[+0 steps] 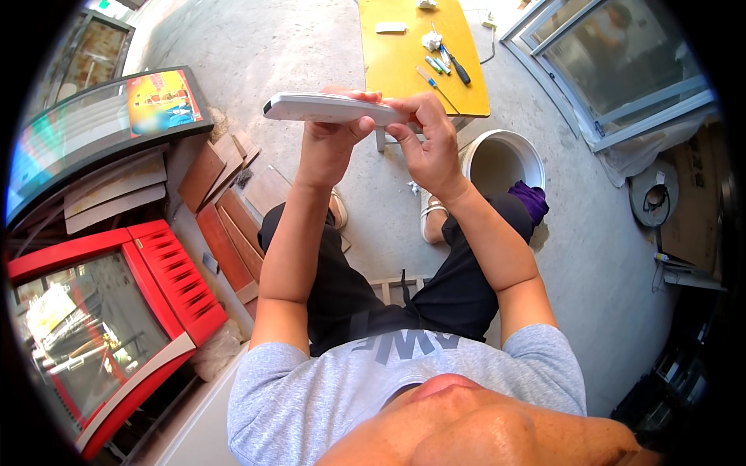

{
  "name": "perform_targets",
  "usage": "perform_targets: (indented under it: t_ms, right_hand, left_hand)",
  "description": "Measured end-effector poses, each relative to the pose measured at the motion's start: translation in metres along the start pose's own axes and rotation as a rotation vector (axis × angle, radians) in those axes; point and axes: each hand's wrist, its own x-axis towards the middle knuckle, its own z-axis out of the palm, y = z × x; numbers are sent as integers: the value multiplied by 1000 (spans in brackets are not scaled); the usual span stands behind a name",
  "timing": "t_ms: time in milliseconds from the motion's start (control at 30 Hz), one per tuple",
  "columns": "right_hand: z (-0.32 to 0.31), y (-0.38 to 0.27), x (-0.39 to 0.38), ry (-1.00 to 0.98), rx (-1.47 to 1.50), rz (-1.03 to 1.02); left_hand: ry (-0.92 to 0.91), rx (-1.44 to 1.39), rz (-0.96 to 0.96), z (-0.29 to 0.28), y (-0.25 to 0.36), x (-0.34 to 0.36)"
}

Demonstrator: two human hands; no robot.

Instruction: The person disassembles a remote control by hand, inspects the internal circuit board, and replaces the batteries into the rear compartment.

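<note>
A long, flat white plastic piece (311, 107) with rounded edges and a dark left end is held up in front of me. My left hand (334, 140) grips its middle from below, thumb on the near side and fingers behind. The fingers of my right hand (429, 136) close in a pinch at its right end. What exactly those fingertips hold there is partly hidden. Beyond and below is a yellow table (388, 58), with a dark-handled screwdriver (460, 71), a blue-handled tool (426, 76), small tubes (437, 64) and crumpled white tissue (432, 40) on it.
A white bucket (474, 167) with purple cloth (531, 203) at its rim stands by my right knee. Wood boards (225, 233) and a red-framed glass cabinet (167, 272) lie left. A metal-framed window (606, 62) and cardboard (691, 202) are at right.
</note>
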Motion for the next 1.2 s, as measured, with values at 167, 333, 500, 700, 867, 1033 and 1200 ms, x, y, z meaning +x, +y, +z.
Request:
perform_targets:
  t_ms: [167, 333, 500, 700, 867, 1033, 1200]
  right_hand:
    - [5, 0, 1, 28, 29, 15]
    - [7, 1, 7, 40, 179, 105]
    - [5, -4, 11, 64, -57, -76]
    - [4, -2, 5, -2, -53, 23]
    - [5, -1, 3, 1, -79, 15]
    - [18, 7, -5, 36, -102, 83]
    - [19, 21, -3, -12, 366, 424]
  left_hand:
    - [22, -37, -96, -8, 4, 3]
    - [107, -162, -125, 0, 11, 7]
    - [2, -263, -17, -8, 9, 6]
    - [125, -370, -21, -7, 13, 7]
    - [120, -313, -13, -10, 12, 6]
    - [283, -238, -115, -13, 5, 9]
    - [333, -165, -170, 3, 3, 16]
